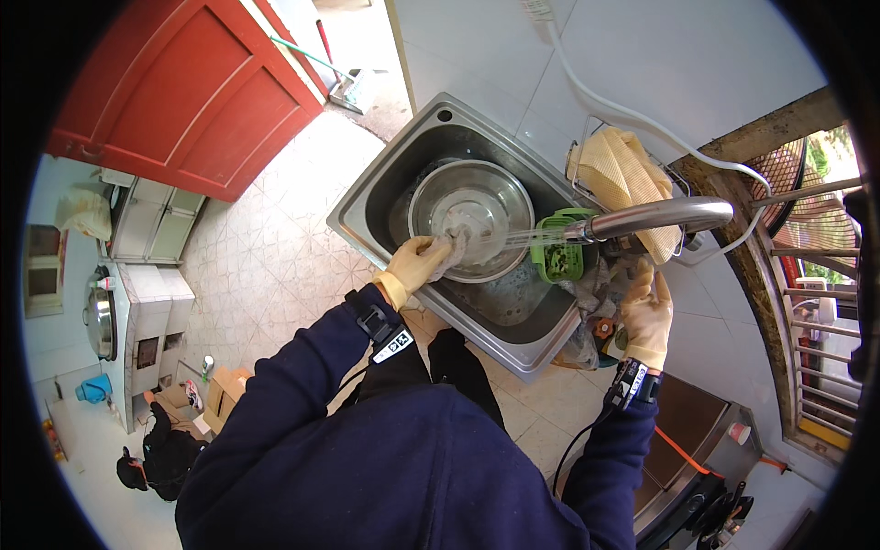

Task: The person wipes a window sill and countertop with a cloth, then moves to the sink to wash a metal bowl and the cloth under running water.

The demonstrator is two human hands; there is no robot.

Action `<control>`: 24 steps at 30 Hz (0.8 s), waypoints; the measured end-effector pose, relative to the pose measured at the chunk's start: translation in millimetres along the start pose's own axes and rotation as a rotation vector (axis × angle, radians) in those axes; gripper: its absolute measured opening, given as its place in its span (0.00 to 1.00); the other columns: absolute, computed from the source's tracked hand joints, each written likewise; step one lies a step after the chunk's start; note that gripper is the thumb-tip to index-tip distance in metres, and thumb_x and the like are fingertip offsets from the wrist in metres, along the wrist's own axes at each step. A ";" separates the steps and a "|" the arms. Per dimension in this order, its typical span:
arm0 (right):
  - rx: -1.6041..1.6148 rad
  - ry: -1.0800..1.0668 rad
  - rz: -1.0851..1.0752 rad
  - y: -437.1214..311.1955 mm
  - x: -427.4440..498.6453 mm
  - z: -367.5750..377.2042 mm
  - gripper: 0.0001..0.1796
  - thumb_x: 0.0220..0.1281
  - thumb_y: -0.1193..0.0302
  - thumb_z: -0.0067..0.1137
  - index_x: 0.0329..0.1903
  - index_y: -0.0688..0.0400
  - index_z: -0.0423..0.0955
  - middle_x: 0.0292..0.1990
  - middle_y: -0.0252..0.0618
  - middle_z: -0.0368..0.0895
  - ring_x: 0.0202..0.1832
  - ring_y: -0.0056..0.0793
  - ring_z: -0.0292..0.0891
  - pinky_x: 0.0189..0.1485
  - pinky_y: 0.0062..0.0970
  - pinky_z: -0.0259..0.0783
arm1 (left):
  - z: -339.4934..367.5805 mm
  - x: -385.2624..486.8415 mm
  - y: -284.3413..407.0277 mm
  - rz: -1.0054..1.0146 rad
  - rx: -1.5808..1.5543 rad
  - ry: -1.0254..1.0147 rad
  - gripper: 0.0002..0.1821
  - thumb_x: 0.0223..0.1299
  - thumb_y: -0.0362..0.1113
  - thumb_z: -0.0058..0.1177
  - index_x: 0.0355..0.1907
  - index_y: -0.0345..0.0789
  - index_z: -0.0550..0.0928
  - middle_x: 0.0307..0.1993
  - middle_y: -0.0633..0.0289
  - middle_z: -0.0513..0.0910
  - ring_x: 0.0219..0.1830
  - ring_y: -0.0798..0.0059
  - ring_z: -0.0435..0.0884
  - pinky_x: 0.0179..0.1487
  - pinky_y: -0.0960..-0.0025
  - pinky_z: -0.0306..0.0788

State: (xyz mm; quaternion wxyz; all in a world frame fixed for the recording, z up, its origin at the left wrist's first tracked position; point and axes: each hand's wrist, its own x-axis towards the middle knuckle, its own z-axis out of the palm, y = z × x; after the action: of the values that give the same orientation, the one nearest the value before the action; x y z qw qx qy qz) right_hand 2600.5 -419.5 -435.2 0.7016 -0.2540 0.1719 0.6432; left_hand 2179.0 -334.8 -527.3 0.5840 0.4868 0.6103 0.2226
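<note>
My left hand (421,265), in a pale yellow glove, grips a greyish cloth (454,253) over the near rim of a round metal basin (471,168). The basin sits in a stainless steel sink (385,172). Water sprays from the curved metal faucet (660,216) into the basin. A green plastic strainer basket (560,240) with dark scraps hangs beside the basin, under the spout. My right hand (646,309), also gloved, is raised to the right of the sink with fingers apart and nothing held.
A yellow cloth (622,179) hangs over a wire rack behind the faucet. Bags and an orange-knobbed item (603,328) lie by the sink's right end. A barred window (818,275) is at right, a red door (192,89) at upper left. A person (168,447) crouches near cardboard boxes (225,395) at lower left.
</note>
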 end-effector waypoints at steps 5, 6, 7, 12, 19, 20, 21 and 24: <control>-0.092 0.073 0.011 44.4 -19.3 7.7 0.18 0.71 0.69 0.50 0.59 0.65 0.72 0.45 0.45 0.85 0.40 0.34 0.84 0.39 0.26 0.83 | 7.5 1.4 0.8 0.014 0.064 -0.006 0.35 0.62 0.51 0.61 0.59 0.21 0.72 0.49 0.53 0.80 0.49 0.75 0.79 0.54 0.75 0.72; -0.182 0.153 -0.023 60.8 -18.9 10.0 0.18 0.71 0.71 0.51 0.58 0.66 0.73 0.46 0.46 0.84 0.43 0.34 0.83 0.45 0.27 0.83 | 9.3 1.3 1.3 0.006 0.063 -0.010 0.35 0.62 0.51 0.61 0.59 0.21 0.72 0.49 0.53 0.80 0.49 0.75 0.79 0.54 0.75 0.72; -0.234 0.196 -0.006 77.4 -17.8 13.3 0.18 0.71 0.71 0.50 0.58 0.66 0.72 0.49 0.48 0.83 0.48 0.36 0.81 0.50 0.29 0.81 | 10.9 1.1 1.8 0.000 0.055 -0.009 0.35 0.62 0.51 0.61 0.59 0.21 0.72 0.50 0.52 0.80 0.49 0.75 0.79 0.54 0.75 0.73; -0.237 0.135 0.189 140.5 -12.6 37.8 0.21 0.73 0.71 0.44 0.61 0.73 0.67 0.64 0.54 0.69 0.69 0.48 0.62 0.72 0.39 0.60 | 12.4 1.0 5.0 -0.006 -0.043 0.013 0.33 0.62 0.47 0.61 0.59 0.21 0.72 0.50 0.52 0.81 0.48 0.74 0.80 0.53 0.75 0.74; -0.381 -0.314 0.198 171.8 18.4 45.7 0.21 0.75 0.72 0.39 0.63 0.73 0.63 0.66 0.55 0.65 0.70 0.46 0.61 0.73 0.36 0.59 | 7.3 -12.1 12.2 -0.102 -0.216 -0.022 0.31 0.64 0.41 0.60 0.61 0.22 0.69 0.50 0.54 0.80 0.48 0.74 0.80 0.51 0.74 0.75; -0.502 -0.347 0.167 176.2 25.1 42.9 0.21 0.76 0.72 0.38 0.64 0.74 0.62 0.67 0.55 0.65 0.70 0.46 0.61 0.73 0.36 0.59 | 8.5 -13.2 12.7 -0.107 -0.224 -0.023 0.30 0.64 0.40 0.59 0.61 0.22 0.69 0.50 0.54 0.80 0.48 0.74 0.80 0.50 0.75 0.76; -0.189 -0.281 0.279 180.6 31.4 39.9 0.22 0.76 0.72 0.37 0.64 0.74 0.61 0.67 0.55 0.64 0.70 0.46 0.60 0.73 0.37 0.59 | 10.3 -13.0 13.2 -0.105 -0.232 -0.013 0.30 0.64 0.40 0.59 0.61 0.22 0.69 0.50 0.55 0.80 0.47 0.74 0.81 0.50 0.75 0.76; 0.176 -0.033 0.375 189.0 44.4 34.4 0.22 0.77 0.72 0.35 0.65 0.74 0.60 0.68 0.55 0.62 0.71 0.45 0.59 0.73 0.38 0.60 | 18.5 -5.4 13.2 -0.147 -0.304 0.010 0.29 0.64 0.39 0.59 0.61 0.23 0.69 0.48 0.56 0.80 0.44 0.75 0.81 0.47 0.76 0.77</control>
State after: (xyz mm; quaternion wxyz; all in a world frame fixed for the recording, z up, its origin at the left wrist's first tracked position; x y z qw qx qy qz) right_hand 2415.5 -355.2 -458.0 0.5917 -0.1447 0.2599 0.7492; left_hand 2199.7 -339.2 -517.5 0.6626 0.3457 0.6065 0.2715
